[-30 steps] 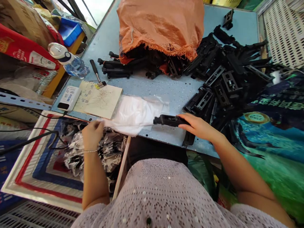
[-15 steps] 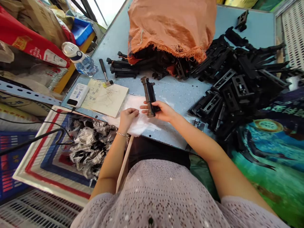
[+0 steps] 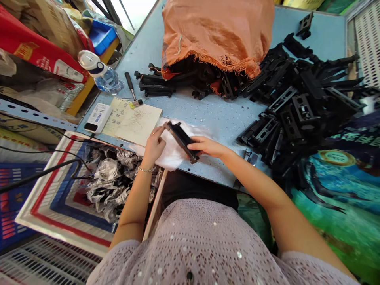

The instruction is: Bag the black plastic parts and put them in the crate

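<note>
orange sack [image 3: 218, 33] atop blue table [image 3: 208, 111]; water bottle [image 3: 99, 73] left.

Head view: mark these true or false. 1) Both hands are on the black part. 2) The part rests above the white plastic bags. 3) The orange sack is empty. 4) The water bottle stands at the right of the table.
1) True: the left hand and right hand grip the black part.
2) True: white plastic bags lie under it.
3) False: black parts spill from the orange sack.
4) False: the water bottle lies at the left edge of the table.
</note>
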`<state>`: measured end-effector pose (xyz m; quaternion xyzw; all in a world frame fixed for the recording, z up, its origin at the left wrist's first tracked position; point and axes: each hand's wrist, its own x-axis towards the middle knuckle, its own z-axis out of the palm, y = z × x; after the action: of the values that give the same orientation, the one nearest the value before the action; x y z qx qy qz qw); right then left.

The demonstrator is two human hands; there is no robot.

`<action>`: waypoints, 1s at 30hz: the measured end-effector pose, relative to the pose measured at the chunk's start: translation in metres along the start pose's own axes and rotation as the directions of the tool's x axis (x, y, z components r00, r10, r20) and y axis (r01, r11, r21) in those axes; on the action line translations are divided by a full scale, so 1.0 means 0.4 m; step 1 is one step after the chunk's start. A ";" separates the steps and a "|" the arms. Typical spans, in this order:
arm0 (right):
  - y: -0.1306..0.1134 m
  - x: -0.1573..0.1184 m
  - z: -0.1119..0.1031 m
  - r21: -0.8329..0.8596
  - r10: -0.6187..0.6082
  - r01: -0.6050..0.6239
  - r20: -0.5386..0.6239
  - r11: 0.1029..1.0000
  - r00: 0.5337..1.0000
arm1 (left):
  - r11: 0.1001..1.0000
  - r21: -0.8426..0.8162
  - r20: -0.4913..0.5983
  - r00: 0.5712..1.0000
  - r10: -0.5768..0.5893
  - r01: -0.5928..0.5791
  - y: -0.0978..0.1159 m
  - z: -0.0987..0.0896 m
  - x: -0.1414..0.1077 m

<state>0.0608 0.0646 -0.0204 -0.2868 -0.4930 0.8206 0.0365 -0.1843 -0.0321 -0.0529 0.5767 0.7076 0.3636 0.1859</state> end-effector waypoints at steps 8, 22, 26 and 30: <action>-0.006 0.005 0.027 -0.114 0.043 -0.060 -0.150 0.992 0.988 | 0.988 0.088 -0.065 0.989 0.133 -0.127 0.037 -0.001 -0.096; 0.035 -0.048 0.164 0.213 -0.065 0.157 -0.384 0.964 0.921 | 0.892 -0.176 0.143 0.886 0.441 -0.415 0.209 0.032 -0.173; 0.053 -0.144 0.221 -0.086 -0.285 0.273 -0.206 0.958 0.936 | 0.915 -0.134 0.016 0.923 0.385 -0.380 0.240 -0.023 -0.213; 0.039 -0.304 0.184 -0.196 -0.250 0.259 0.073 0.946 0.966 | 0.991 -0.117 0.063 0.995 0.076 -0.068 0.222 -0.233 -0.293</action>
<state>0.1283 -0.0429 0.0451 -0.2036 -0.6083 0.7606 0.1007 -0.1561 -0.1652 0.0556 0.6023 0.6574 0.3903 0.2293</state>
